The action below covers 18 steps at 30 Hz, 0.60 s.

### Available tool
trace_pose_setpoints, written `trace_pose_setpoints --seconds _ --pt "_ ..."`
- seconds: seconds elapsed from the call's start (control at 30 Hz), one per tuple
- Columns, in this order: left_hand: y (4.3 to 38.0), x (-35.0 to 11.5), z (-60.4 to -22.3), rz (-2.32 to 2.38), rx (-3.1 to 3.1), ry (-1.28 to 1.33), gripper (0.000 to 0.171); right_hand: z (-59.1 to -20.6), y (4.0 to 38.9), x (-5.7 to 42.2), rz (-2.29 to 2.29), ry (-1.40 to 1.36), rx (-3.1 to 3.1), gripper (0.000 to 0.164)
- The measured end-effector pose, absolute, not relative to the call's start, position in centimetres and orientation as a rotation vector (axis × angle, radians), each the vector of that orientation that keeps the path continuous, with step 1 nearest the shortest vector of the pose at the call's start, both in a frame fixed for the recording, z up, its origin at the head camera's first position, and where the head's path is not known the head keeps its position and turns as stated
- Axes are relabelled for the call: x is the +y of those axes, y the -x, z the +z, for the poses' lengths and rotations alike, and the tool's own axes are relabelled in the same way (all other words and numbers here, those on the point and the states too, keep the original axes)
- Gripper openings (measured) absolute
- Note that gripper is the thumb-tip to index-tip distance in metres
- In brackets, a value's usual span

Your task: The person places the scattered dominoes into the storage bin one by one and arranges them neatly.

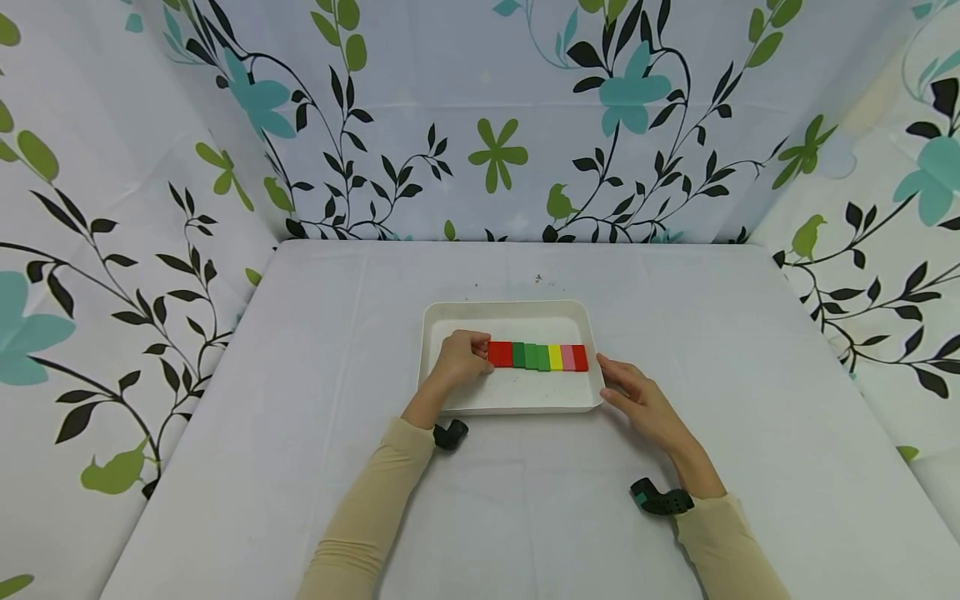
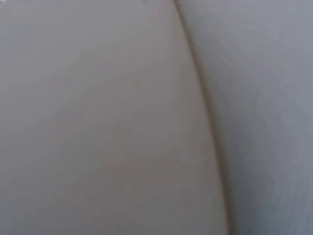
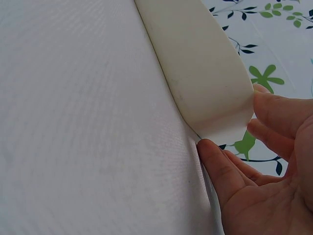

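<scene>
A shallow white tray point(image 1: 525, 402) holds a row of small coloured blocks. From left to right the row shows red, green, yellow, pink and red. At its left end my left hand point(image 1: 459, 358) reaches over the tray and pinches the red block point(image 1: 500, 354) between thumb and fingers. The green blocks point(image 1: 531, 356) stand slightly stepped against each other. My right hand point(image 1: 641, 400) is at the tray's right side, its fingertips touching the outer wall near the corner. In the right wrist view, the fingers point(image 3: 222, 169) rest against the tray's wall point(image 3: 205, 63).
A white cloth covers the table point(image 1: 315, 333) around the tray. Beyond the far edge hangs a leaf-patterned curtain point(image 1: 420, 125), which also runs along both sides. Small specks point(image 1: 537, 278) lie behind the tray. Each wrist carries a black camera point(image 1: 660, 498).
</scene>
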State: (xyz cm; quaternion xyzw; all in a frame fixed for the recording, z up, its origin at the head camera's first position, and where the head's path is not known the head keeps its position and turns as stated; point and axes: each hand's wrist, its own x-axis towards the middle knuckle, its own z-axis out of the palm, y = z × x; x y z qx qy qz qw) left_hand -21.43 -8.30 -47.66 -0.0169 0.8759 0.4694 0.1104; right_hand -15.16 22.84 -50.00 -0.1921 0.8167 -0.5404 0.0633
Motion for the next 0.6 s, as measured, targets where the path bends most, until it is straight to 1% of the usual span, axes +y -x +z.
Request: trace_pose_setpoints --seconds 0.23,0.37,0.6 --pt "21.4 -9.0 -47.1 1.417 2.594 0.058 0.056 -50.2 15.2 22.8 -1.632 0.555 2.463 0.058" --pt "21.0 -9.4 -46.1 1.433 2.650 0.046 0.052 -50.1 15.3 22.8 -1.629 0.551 2.461 0.058" --pt "19.6 -10.6 -44.3 1.483 2.771 -0.070 0.046 -50.2 15.4 22.8 -1.620 0.566 2.464 0.058"
